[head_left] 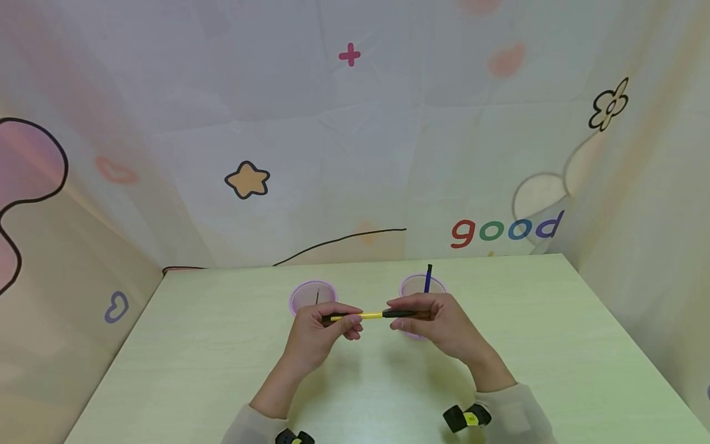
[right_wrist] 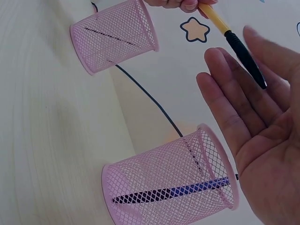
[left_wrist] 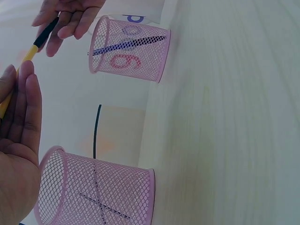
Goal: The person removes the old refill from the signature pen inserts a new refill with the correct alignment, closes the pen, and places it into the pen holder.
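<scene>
A pen (head_left: 371,316) with a yellow barrel and a black front part lies level between the two hands. My left hand (head_left: 315,338) pinches its yellow end between thumb and fingers. Around the black end is my right hand (head_left: 444,324); in the right wrist view its fingers (right_wrist: 229,103) are fairly straight and the thumb stands apart from them, with the black tip in the gap before the palm. Behind the hands stand two pink mesh pen holders. The right holder (right_wrist: 164,173) has a blue pen (right_wrist: 192,188) leaning inside; the left holder (left_wrist: 108,178) contains a thin dark stick (left_wrist: 105,206).
Both holders stand upright on a pale wood-grain table (head_left: 211,370). A printed cloth (head_left: 333,135) with a star and the word "good" hangs behind the table and along its sides. Black wrist cameras (head_left: 467,418) sit at the sleeves.
</scene>
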The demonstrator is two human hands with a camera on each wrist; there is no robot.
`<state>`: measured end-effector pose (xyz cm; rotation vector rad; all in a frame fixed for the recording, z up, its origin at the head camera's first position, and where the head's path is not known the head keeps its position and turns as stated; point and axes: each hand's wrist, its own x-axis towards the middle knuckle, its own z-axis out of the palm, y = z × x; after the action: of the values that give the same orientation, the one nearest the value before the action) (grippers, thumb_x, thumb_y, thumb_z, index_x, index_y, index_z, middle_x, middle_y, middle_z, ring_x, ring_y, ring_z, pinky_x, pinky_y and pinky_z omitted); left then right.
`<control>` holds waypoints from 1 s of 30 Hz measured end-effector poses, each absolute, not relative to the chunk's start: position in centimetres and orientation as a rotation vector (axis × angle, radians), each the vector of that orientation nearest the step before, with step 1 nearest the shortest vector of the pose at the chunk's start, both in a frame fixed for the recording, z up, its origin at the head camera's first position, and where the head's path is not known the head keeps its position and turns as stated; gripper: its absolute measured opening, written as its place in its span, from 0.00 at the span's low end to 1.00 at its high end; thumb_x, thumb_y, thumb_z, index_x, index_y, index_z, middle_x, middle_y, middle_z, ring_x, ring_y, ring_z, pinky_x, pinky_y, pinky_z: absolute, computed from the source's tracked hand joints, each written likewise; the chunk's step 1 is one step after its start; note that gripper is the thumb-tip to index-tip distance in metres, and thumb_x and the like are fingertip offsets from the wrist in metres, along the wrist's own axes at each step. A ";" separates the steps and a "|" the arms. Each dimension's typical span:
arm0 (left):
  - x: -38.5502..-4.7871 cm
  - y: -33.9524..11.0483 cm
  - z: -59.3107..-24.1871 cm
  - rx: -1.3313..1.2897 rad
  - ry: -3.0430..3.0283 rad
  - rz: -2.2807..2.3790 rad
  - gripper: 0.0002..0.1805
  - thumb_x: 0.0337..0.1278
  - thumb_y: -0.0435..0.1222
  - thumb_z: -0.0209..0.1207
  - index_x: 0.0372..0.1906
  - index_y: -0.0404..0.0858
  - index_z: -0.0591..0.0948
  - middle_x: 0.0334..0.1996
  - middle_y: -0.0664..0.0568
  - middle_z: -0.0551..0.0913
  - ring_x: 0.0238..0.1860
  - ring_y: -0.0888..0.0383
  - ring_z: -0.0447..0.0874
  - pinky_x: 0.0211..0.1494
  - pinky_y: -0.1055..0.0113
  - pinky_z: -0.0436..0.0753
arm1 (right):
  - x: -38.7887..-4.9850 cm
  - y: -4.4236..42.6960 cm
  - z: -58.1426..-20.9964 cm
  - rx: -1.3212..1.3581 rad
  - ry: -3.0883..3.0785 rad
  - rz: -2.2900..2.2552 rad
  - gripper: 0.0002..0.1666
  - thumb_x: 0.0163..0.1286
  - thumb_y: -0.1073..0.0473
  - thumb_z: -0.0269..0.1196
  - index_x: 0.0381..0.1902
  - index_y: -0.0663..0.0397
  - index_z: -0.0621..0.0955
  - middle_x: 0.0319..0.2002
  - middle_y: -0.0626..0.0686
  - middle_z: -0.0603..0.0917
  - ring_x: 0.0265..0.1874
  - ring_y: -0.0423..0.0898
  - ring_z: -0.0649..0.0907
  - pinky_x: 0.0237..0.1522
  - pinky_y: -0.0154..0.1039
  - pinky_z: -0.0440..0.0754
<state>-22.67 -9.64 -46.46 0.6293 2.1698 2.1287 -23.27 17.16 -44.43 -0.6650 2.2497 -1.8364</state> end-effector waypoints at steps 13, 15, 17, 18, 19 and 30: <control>-22.7 -9.7 -46.5 0.645 2.159 2.151 0.11 0.65 0.33 0.68 0.47 0.29 0.88 0.35 0.31 0.89 0.30 0.60 0.91 0.42 0.60 0.91 | -23.5 17.1 -44.7 -0.749 2.163 -1.847 0.17 0.80 0.58 0.59 0.53 0.67 0.84 0.43 0.65 0.91 0.39 0.50 0.92 0.50 0.43 0.89; -22.7 -9.7 -46.5 0.646 2.158 2.153 0.11 0.65 0.33 0.68 0.47 0.29 0.88 0.35 0.31 0.89 0.30 0.60 0.91 0.42 0.60 0.91 | -23.5 17.1 -44.7 -0.749 2.166 -1.850 0.17 0.80 0.58 0.59 0.53 0.67 0.85 0.43 0.64 0.91 0.39 0.49 0.92 0.50 0.45 0.89; -22.7 -9.7 -46.6 0.648 2.156 2.153 0.11 0.65 0.33 0.68 0.47 0.29 0.88 0.35 0.31 0.89 0.30 0.60 0.91 0.42 0.60 0.91 | -23.5 17.1 -44.7 -0.748 2.167 -1.853 0.17 0.79 0.59 0.60 0.53 0.67 0.85 0.43 0.63 0.91 0.39 0.50 0.92 0.51 0.46 0.89; -22.7 -9.7 -46.6 0.650 2.156 2.152 0.11 0.65 0.33 0.68 0.47 0.29 0.88 0.35 0.31 0.89 0.30 0.60 0.91 0.42 0.60 0.91 | -23.5 17.1 -44.7 -0.743 2.164 -1.855 0.16 0.79 0.58 0.60 0.54 0.67 0.85 0.43 0.62 0.91 0.39 0.50 0.92 0.51 0.46 0.89; -22.7 -9.7 -46.6 0.652 2.154 2.153 0.11 0.65 0.33 0.68 0.47 0.29 0.88 0.35 0.31 0.88 0.30 0.60 0.91 0.42 0.60 0.91 | -23.5 17.1 -44.7 -0.742 2.162 -1.856 0.17 0.79 0.58 0.61 0.54 0.67 0.85 0.43 0.62 0.91 0.39 0.50 0.92 0.51 0.46 0.89; -22.8 -9.7 -46.6 0.655 2.159 2.146 0.12 0.65 0.33 0.68 0.47 0.29 0.88 0.35 0.31 0.89 0.29 0.60 0.91 0.42 0.60 0.91 | -23.5 17.2 -44.7 -0.740 2.158 -1.868 0.15 0.77 0.61 0.62 0.54 0.65 0.85 0.47 0.63 0.90 0.40 0.51 0.92 0.52 0.41 0.88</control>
<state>-22.81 -9.72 -46.65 0.6547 2.1587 2.1457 -23.47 17.21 -44.66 -0.7404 2.1578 -1.8680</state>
